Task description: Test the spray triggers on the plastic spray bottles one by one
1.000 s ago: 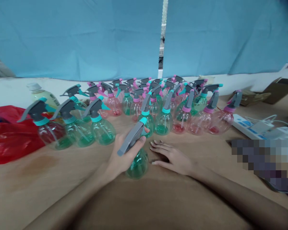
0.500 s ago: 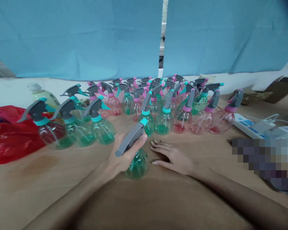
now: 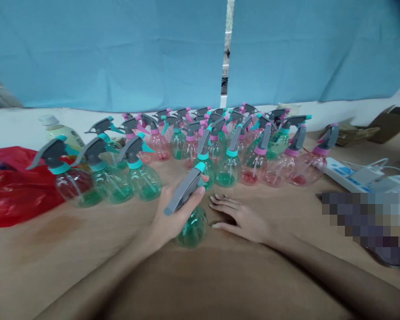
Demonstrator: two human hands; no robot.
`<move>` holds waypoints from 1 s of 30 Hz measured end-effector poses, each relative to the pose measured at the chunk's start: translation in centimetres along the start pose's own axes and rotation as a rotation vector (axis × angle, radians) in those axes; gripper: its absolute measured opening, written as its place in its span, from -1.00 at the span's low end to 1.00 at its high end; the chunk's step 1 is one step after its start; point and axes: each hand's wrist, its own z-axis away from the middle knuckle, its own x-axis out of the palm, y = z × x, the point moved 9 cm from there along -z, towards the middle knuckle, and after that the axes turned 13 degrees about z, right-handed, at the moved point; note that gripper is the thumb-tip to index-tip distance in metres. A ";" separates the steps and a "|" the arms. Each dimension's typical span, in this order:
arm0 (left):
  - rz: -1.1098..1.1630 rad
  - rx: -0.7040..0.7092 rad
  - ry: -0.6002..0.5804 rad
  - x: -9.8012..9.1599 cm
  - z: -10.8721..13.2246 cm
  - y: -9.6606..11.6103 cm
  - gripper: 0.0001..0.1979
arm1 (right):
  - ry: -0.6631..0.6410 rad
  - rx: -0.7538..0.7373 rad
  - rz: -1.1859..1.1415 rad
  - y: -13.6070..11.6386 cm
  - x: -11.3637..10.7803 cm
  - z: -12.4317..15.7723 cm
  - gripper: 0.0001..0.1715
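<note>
My left hand (image 3: 173,218) is wrapped round the neck and trigger of a green spray bottle (image 3: 192,229), which has a grey head and a turquoise nozzle. The bottle is upright at the near middle of the table, its neck hidden by my fingers. To its right, my right hand (image 3: 243,218) lies on the wooden table (image 3: 186,284) with fingers stretched out, holding nothing. Just beyond my hands stand a green spray bottle (image 3: 226,173) and a pink spray bottle (image 3: 250,171). Left of my left hand is another green spray bottle (image 3: 145,183).
Several more pink and green spray bottles crowd the table's back. On the left lie a red plastic bag (image 3: 23,191) and, behind it, a white-capped bottle (image 3: 62,133). To the right are a power strip (image 3: 342,171) with plugs and a cardboard box (image 3: 391,124). A blue sheet (image 3: 120,53) hangs behind.
The head of the held spray bottle has shifted very slightly to the right with my left hand. My right hand rests in the same place.
</note>
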 end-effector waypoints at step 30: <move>-0.020 -0.012 -0.001 0.1 0.0 0.1 -0.77 | 0.013 -0.005 -0.025 0.0 -0.1 0.0 -0.33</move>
